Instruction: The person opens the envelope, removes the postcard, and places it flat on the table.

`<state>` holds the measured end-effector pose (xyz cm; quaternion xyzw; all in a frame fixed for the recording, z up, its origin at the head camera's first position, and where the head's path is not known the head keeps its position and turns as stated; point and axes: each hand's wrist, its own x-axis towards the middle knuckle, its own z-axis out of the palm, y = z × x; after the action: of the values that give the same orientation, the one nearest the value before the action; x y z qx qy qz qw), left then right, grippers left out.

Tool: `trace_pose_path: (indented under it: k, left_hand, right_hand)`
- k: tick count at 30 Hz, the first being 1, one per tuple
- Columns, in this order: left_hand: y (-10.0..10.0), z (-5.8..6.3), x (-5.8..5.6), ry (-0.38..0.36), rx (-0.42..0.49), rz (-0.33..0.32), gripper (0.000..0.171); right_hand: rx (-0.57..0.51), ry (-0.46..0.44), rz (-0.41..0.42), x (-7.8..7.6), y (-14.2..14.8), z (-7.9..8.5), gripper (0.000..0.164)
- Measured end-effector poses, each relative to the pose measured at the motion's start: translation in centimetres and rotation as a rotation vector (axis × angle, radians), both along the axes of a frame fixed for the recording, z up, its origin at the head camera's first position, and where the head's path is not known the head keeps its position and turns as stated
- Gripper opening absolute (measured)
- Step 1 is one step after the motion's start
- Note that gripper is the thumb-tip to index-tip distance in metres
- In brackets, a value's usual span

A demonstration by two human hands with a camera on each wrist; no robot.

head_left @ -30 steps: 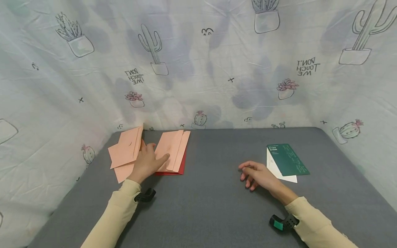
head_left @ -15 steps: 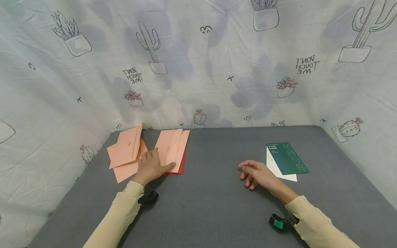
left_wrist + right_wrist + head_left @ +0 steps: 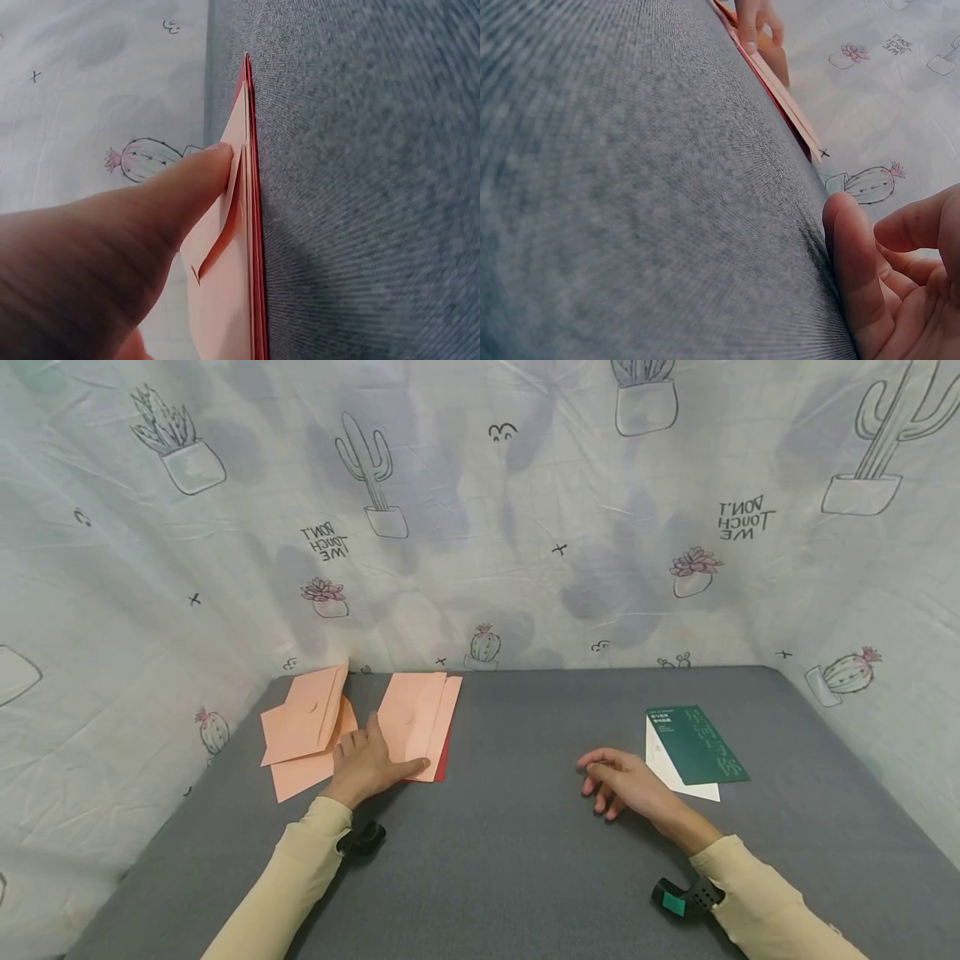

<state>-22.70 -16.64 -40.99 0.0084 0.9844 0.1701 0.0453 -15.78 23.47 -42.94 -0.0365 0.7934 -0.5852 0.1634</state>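
In the head view my left hand (image 3: 369, 768) lies with spread fingers at the near left side of a stack of pink envelopes (image 3: 412, 710). Its thumb reaches across the stack's front edge, and the left wrist view shows that thumb (image 3: 191, 176) touching the top envelope beside its raised flap (image 3: 225, 225). Red envelopes (image 3: 259, 300) show underneath the pink ones. My right hand (image 3: 626, 783) rests on the table with loosely curled fingers and holds nothing. Beside it lies a dark green card (image 3: 697, 745), overlapping a white card (image 3: 705, 792).
Several loose pink envelopes (image 3: 303, 718) overlap at the left, one with its edge lifted. A grey cloth covers the table (image 3: 517, 860). Behind it hangs a white curtain (image 3: 465, 568) printed with cacti. Each wrist wears a black strap, such as the right strap (image 3: 701, 897).
My left hand has moved right, from between the two pink groups onto the near left part of the stack, its thumb shifting along the front edge. The right hand has stayed still.
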Motion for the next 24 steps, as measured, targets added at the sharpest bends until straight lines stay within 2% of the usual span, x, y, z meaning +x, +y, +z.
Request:
trace_pose_path:
  k: [9, 12, 15, 18, 22, 24]
  left_hand:
    - [-0.4, 0.5, -0.5, 0.078, 0.048, 0.043, 0.122]
    - [-0.6, 0.8, -0.6, 0.099, 0.086, 0.038, 0.111]
    - [-1.2, 0.9, -0.9, 0.120, 0.208, 0.032, 0.086]
    - [-1.8, 1.0, -1.3, 0.106, 0.408, 0.042, 0.067]
    - [-2.3, 1.6, -1.5, 0.042, 0.618, 0.079, 0.059]
    - [-2.4, 2.1, -1.5, 0.002, 0.671, 0.088, 0.060]
  right_hand:
    - [0.006, 0.005, -0.005, 0.1, 0.1, -0.2, 0.031]
    - [0.006, 0.008, -0.003, 0.1, 0.1, -0.1, 0.031]
    - [0.005, 0.009, 0.000, 0.1, 0.1, -0.1, 0.031]
    - [0.004, 0.014, 0.005, 0.1, 0.1, -0.1, 0.031]
    - [0.007, 0.021, 0.009, 0.1, 0.1, -0.1, 0.031]
    - [0.009, 0.023, 0.008, 0.1, 0.1, -0.1, 0.031]
